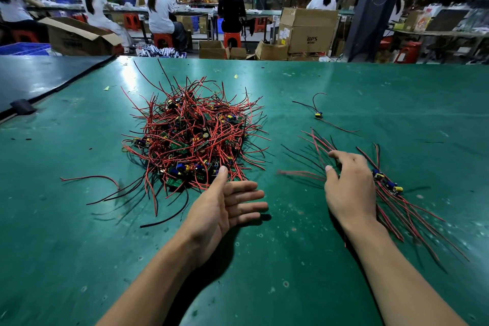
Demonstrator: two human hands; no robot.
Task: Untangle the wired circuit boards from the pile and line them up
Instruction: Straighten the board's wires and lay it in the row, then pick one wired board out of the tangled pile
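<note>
Left hand (225,206) beside pile (190,135); right hand (349,190) on sorted boards (387,185).

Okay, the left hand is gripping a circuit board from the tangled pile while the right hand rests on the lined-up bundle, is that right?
Not quite. In the head view the left hand is open with straight fingers, holding nothing, beside the tangled pile. The right hand does rest on the lined-up bundle.
</note>
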